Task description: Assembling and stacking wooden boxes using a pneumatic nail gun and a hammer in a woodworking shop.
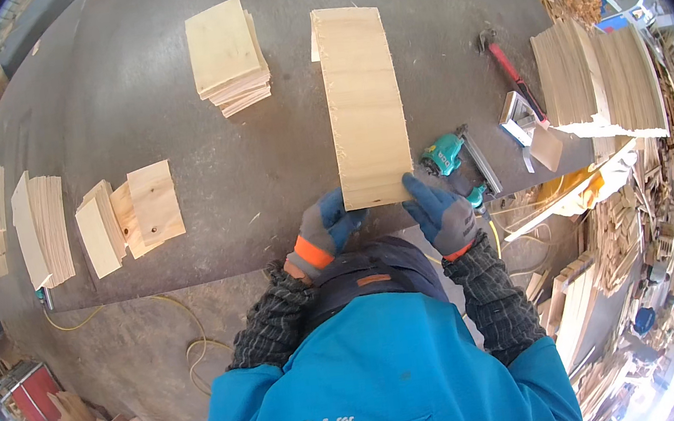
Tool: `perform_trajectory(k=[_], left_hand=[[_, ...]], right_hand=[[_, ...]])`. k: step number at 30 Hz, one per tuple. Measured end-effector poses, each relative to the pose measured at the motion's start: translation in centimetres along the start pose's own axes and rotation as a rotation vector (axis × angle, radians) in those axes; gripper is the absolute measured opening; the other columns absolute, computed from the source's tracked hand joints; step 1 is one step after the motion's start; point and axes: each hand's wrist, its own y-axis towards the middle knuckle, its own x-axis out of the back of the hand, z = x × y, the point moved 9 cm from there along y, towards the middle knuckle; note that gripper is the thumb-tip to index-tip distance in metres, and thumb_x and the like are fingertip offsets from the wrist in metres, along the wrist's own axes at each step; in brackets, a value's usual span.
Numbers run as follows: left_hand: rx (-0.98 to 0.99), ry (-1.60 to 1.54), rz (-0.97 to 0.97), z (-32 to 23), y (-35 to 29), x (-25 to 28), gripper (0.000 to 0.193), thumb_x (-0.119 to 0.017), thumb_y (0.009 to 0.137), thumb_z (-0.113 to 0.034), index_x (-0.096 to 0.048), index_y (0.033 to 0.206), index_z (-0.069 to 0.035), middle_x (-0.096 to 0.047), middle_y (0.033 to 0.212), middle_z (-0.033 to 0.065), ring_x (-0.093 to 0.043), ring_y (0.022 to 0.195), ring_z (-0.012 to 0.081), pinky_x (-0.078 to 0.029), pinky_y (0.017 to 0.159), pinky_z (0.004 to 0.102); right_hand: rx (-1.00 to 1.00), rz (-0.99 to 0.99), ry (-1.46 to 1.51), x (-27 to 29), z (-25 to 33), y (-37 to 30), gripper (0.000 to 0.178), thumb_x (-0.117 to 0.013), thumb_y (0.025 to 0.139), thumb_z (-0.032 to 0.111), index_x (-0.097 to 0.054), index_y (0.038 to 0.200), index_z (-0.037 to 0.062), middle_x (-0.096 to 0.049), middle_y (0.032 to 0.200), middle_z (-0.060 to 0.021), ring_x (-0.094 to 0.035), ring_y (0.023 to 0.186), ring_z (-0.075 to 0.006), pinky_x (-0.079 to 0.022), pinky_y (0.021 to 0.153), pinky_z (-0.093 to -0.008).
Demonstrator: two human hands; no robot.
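Note:
A long pale plywood board (366, 106) stretches away from me over the dark worktable (280, 158). My left hand (332, 221), in a blue and grey glove with an orange cuff, grips its near left corner. At the near right corner, my right hand (442, 213) in a matching glove pinches the edge. The thumbs and undersides of the fingers are largely hidden. A small piece of wood (314, 48) peeks out under the board's far left side. Close to my right hand lies a teal nail gun (444, 154).
Rectangular wood pieces are stacked at the far middle (223, 48) and at the left (49, 229); another group (153, 204) lies beside them. To the right are a red-handled hammer (512, 71), a metal frame (517, 117) and a tall stack of boards (603, 81). A yellow hose (194, 346) trails across the floor.

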Motion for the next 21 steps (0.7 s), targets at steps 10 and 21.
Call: perform_trajectory(k=[10, 21], left_hand=[[-0.288, 0.534, -0.196, -8.1, -1.7, 1.7, 0.056, -0.088, 0.088, -0.011, -0.068, 0.139, -0.001, -0.078, 0.120, 0.0205, -0.078, 0.088, 0.0219, -0.062, 0.079, 0.0330], [-0.477, 0.751, -0.129, -9.2, -1.0, 1.4, 0.045, -0.087, 0.087, -0.014, -0.075, 0.129, -0.005, -0.079, 0.107, 0.0201, -0.079, 0.088, 0.0347, -0.063, 0.076, 0.0400]], right_hand=[[0.032, 0.058, -0.230, -1.5, -0.3, -0.7, 0.054, -0.072, 0.096, 0.014, -0.061, 0.148, 0.0061, -0.077, 0.100, -0.0125, -0.071, 0.077, -0.0288, -0.057, 0.065, -0.0427], [0.085, -0.042, -0.191, -1.5, 0.0, -1.0, 0.053, -0.064, 0.091, 0.005, -0.063, 0.144, 0.0022, -0.077, 0.109, -0.0176, -0.076, 0.083, -0.0325, -0.063, 0.070, -0.0425]])
